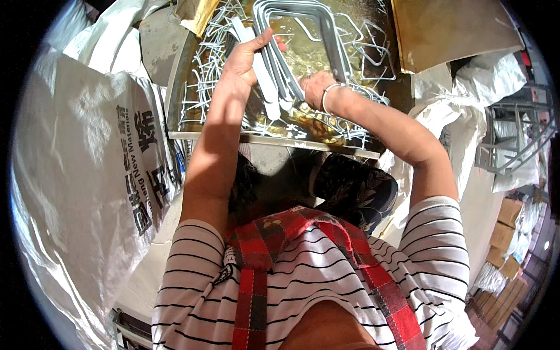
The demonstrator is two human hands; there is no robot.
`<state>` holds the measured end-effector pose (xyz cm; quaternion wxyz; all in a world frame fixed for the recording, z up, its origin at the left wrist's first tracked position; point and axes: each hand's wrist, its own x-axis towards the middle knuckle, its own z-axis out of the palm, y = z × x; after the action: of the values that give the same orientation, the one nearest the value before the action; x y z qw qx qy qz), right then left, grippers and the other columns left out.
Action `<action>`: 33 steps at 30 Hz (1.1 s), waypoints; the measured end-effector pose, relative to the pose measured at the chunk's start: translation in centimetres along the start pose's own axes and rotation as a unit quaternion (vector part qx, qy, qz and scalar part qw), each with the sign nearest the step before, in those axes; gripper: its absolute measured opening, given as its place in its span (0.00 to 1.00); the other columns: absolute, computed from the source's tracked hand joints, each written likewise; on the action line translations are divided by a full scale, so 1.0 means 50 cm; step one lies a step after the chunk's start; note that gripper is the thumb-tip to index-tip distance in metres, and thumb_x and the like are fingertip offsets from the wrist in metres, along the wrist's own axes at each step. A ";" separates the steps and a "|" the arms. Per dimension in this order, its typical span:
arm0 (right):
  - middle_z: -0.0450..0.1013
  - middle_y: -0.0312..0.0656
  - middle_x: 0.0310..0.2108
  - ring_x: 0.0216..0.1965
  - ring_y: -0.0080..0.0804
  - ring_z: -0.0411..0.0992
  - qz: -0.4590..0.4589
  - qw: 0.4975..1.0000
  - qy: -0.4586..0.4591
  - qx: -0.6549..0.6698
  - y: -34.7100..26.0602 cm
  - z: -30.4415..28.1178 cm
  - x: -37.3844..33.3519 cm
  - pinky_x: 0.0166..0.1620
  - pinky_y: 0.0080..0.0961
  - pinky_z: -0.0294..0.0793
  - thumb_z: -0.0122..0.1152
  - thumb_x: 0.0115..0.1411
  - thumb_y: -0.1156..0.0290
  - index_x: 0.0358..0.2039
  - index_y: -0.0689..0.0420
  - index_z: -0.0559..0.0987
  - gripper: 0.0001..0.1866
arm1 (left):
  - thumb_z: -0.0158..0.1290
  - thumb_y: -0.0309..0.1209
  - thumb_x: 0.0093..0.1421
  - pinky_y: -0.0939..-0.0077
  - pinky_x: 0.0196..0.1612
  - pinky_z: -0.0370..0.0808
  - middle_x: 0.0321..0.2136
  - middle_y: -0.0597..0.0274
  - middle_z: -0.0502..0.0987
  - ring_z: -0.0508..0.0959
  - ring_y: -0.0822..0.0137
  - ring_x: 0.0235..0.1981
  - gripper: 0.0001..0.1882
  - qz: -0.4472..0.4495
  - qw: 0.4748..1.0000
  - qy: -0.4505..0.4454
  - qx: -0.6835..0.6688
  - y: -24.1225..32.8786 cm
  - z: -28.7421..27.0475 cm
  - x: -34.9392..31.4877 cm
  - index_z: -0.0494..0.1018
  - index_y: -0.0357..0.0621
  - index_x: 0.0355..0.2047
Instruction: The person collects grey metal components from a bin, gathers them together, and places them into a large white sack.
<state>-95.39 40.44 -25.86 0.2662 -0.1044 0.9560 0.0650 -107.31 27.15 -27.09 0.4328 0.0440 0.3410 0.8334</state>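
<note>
Head view: left fingers (282,44) wrap grey frames (283,73) along one side.

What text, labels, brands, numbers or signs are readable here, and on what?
White sack, left: large dark characters plus smaller lettering, printed sideways; partly readable, but I won't copy the wording or any brand.
Cardboard boxes, far right: too small to make out any print.
Wire frames at the hands, metal tray, checked apron: no text visible.
No numbers or signs that I can make out.
</note>
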 end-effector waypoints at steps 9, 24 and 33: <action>0.71 0.42 0.19 0.21 0.35 0.71 0.078 0.974 0.193 0.083 0.106 0.134 -0.106 0.22 0.31 0.70 0.46 0.56 0.65 0.35 0.48 0.74 0.09 | 0.54 0.41 0.49 0.65 0.38 0.71 0.26 0.55 0.74 0.74 0.61 0.30 0.18 0.175 0.955 0.183 -0.152 0.073 -0.106 0.017 0.69 0.37 0.31; 0.72 0.41 0.26 0.18 0.22 0.64 0.105 0.453 0.334 0.820 0.114 0.112 -0.054 0.21 0.19 0.66 0.42 0.59 0.52 0.35 0.61 0.73 0.23 | 0.54 0.40 0.50 0.68 0.35 0.73 0.27 0.55 0.74 0.74 0.61 0.28 0.18 0.091 0.977 0.074 -0.180 -0.007 -0.020 0.037 0.68 0.36 0.33; 0.71 0.52 0.24 0.28 0.46 0.71 0.496 0.791 0.338 0.118 0.207 0.177 -0.599 0.28 0.32 0.68 0.52 0.51 0.71 0.41 0.54 0.72 0.15 | 0.57 0.29 0.48 0.71 0.30 0.75 0.25 0.53 0.75 0.76 0.61 0.26 0.15 0.158 0.980 0.117 0.041 0.025 0.013 -0.032 0.69 0.29 0.32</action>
<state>-68.39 57.00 -17.04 -0.1325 0.4013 0.9056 0.0349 -106.95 25.83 -25.47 0.2508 0.0174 0.4119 0.8759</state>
